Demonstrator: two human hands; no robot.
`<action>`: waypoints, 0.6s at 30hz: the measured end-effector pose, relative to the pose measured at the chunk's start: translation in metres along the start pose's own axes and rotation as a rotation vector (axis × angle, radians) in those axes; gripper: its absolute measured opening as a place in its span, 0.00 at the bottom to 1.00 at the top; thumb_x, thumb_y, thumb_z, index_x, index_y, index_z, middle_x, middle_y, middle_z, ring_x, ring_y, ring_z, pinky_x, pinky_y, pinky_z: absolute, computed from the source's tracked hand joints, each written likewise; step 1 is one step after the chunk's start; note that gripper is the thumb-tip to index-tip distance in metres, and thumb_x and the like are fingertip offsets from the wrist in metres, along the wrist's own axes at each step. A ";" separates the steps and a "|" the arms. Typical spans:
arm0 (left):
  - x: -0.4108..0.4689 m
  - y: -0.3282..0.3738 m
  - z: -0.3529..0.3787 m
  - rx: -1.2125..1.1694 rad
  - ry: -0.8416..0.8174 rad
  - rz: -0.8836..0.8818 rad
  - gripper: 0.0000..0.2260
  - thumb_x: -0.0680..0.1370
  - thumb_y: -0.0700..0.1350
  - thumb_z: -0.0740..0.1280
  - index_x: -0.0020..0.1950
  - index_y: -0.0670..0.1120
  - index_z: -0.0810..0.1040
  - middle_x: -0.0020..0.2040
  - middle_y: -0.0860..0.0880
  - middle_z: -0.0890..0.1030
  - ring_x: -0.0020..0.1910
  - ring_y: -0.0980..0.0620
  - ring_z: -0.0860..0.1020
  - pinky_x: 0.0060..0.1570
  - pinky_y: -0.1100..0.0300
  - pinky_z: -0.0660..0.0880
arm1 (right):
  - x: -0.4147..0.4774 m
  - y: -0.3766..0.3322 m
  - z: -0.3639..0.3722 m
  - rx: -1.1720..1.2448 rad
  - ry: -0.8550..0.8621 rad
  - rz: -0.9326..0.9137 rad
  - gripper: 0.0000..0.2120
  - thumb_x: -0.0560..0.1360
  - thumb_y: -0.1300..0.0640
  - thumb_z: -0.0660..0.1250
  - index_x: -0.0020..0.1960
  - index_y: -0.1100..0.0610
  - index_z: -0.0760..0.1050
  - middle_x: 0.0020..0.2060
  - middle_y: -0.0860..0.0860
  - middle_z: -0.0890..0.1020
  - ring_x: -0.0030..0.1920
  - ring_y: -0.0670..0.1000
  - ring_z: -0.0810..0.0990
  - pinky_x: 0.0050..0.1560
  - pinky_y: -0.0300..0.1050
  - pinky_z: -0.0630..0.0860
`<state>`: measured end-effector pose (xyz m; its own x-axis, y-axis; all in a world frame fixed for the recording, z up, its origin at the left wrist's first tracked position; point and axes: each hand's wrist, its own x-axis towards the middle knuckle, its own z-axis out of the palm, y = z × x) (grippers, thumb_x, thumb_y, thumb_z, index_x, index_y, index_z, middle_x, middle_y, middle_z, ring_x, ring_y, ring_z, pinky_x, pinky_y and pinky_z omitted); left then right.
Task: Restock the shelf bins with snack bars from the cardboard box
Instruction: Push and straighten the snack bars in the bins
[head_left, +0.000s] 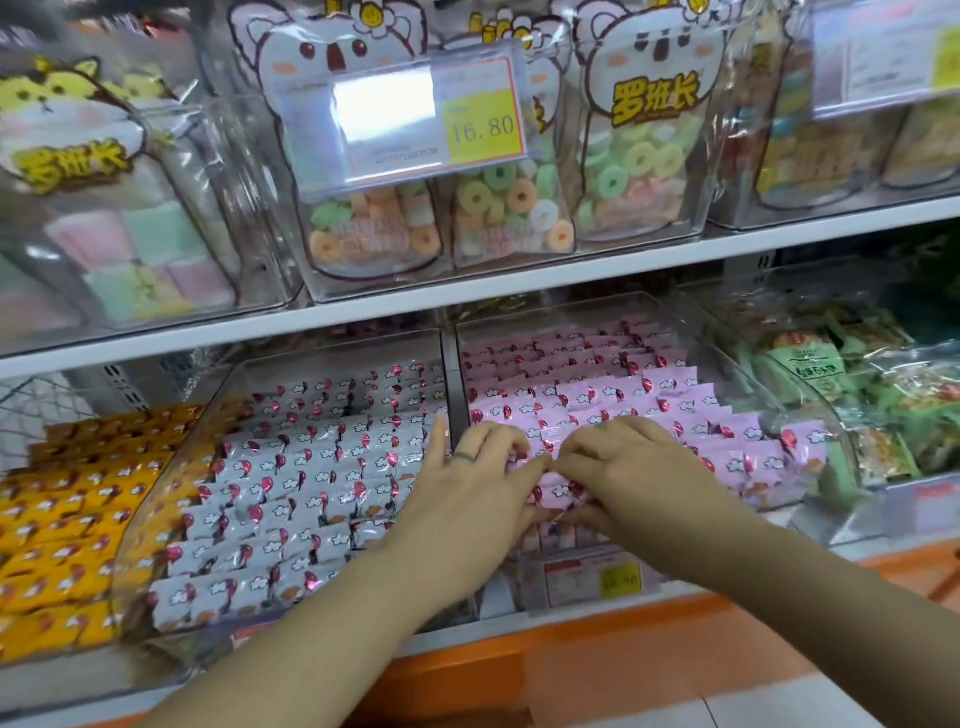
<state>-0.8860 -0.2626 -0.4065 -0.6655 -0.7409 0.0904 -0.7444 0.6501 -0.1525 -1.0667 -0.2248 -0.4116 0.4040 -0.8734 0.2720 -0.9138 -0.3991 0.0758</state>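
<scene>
Both hands reach into a clear shelf bin (810, 415) filled with rows of pink-wrapped snack bars (649, 400). My left hand (472, 483), a ring on one finger, curls its fingers round pink bars at the bin's front left. My right hand (618, 467) meets it fingertip to fingertip and pinches the same pink bars (558, 491) at the front. Left of this bin stands a clear bin of white-wrapped bars (311, 467), and further left one of yellow-wrapped bars (67, 519). The cardboard box is out of view.
A bin of green snack packs (852, 384) stands at the right. The upper shelf (519, 283) carries clear bins of ring-candy bags with a price tag (415, 114) reading 16.80. A small price label (597, 579) sits on the pink bin's front. The lower shelf's orange edge (571, 660) runs below.
</scene>
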 end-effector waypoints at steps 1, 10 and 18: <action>0.000 0.002 -0.004 -0.003 -0.043 -0.010 0.22 0.75 0.59 0.63 0.68 0.53 0.73 0.62 0.50 0.73 0.66 0.47 0.70 0.67 0.35 0.53 | 0.002 0.001 -0.002 0.000 -0.001 -0.008 0.24 0.51 0.47 0.83 0.44 0.50 0.82 0.38 0.46 0.81 0.38 0.50 0.81 0.46 0.51 0.79; -0.018 0.008 -0.007 0.040 -0.118 0.052 0.26 0.83 0.55 0.47 0.78 0.54 0.40 0.78 0.57 0.43 0.75 0.52 0.34 0.70 0.39 0.32 | -0.020 -0.006 0.008 -0.012 0.057 -0.022 0.21 0.59 0.51 0.80 0.51 0.50 0.82 0.43 0.46 0.83 0.48 0.53 0.82 0.57 0.65 0.72; -0.019 0.001 -0.025 -0.032 -0.015 0.013 0.19 0.78 0.59 0.61 0.68 0.57 0.68 0.60 0.56 0.74 0.66 0.54 0.67 0.73 0.44 0.38 | -0.009 -0.016 -0.011 0.181 -0.037 0.081 0.21 0.77 0.43 0.61 0.69 0.43 0.68 0.57 0.40 0.76 0.59 0.44 0.69 0.70 0.43 0.52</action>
<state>-0.8755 -0.2441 -0.3834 -0.6747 -0.7344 0.0739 -0.7370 0.6648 -0.1218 -1.0561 -0.2074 -0.4047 0.3337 -0.9130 0.2347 -0.9222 -0.3677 -0.1195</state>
